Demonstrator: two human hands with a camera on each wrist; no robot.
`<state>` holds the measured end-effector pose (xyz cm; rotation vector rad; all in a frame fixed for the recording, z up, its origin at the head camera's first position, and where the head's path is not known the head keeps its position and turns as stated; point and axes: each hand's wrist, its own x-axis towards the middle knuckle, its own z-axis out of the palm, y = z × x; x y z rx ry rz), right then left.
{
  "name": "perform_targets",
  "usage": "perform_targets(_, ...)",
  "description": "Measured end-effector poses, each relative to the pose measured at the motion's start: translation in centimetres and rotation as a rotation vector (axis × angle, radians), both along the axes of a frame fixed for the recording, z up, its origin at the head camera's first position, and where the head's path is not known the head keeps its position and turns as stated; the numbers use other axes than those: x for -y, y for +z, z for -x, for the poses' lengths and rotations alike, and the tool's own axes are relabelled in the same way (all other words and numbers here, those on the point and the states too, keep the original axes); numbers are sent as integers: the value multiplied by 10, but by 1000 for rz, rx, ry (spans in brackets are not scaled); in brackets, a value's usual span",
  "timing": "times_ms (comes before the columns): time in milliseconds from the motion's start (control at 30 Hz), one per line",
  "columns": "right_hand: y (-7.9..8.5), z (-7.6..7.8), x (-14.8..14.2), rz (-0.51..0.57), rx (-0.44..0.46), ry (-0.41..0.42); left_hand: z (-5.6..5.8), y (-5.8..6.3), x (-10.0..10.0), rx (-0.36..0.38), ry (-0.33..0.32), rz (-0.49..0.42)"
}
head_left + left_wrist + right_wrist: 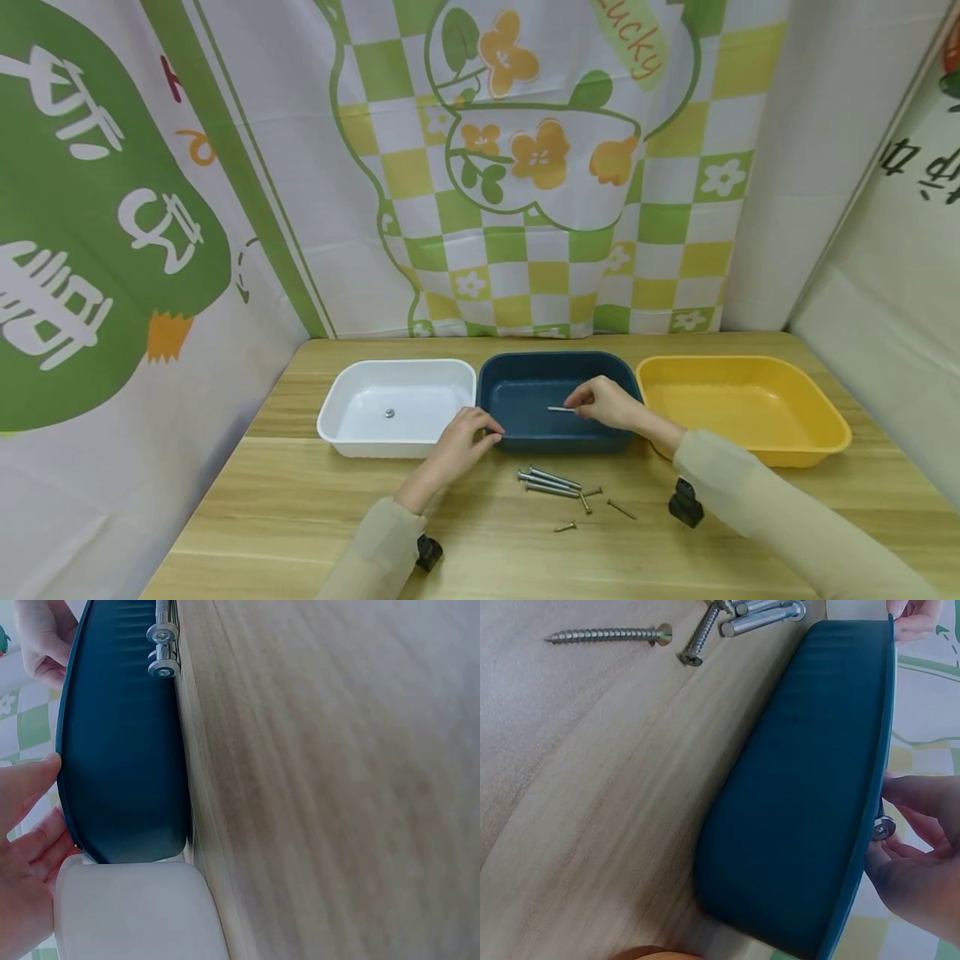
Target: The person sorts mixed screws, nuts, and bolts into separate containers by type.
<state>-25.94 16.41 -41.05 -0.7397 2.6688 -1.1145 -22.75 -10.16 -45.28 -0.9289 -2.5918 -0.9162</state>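
Observation:
Over the dark blue bin [555,443], my right hand [606,402] pinches a silver bolt [558,409], its shank pointing left. The round bolt head [883,827] shows between thumb and fingers in the right wrist view, just beyond the bin's rim. My left hand [465,437] rests at the front left corner of the blue bin, beside the white bin [341,437]. The left thumb [45,769] touches the blue rim in the left wrist view, fingers loosely bent. In front of the blue bin lie several long silver bolts [551,483] and several smaller screws [620,508].
A small silver metal piece [389,412] lies inside the white bin. The yellow bin [813,454] stands right of the blue one. All three bins form a row at the back of the wooden table [300,533], with printed cloth [525,275] hanging behind and at the sides.

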Motion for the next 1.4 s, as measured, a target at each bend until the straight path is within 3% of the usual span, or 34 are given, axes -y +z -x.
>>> perform_targets(467, -1, -1, -2, 13, -37, -3, 0, 1, 0, -5, 0, -1)
perform_targets(767, 5, -13, 0, 67, 13, 9, 1, -1, 0, 6, 1, 2)
perform_targets(1400, 12, -44, 3, 138, -29, 92, 1, -1, 0, -2, 6, -2)
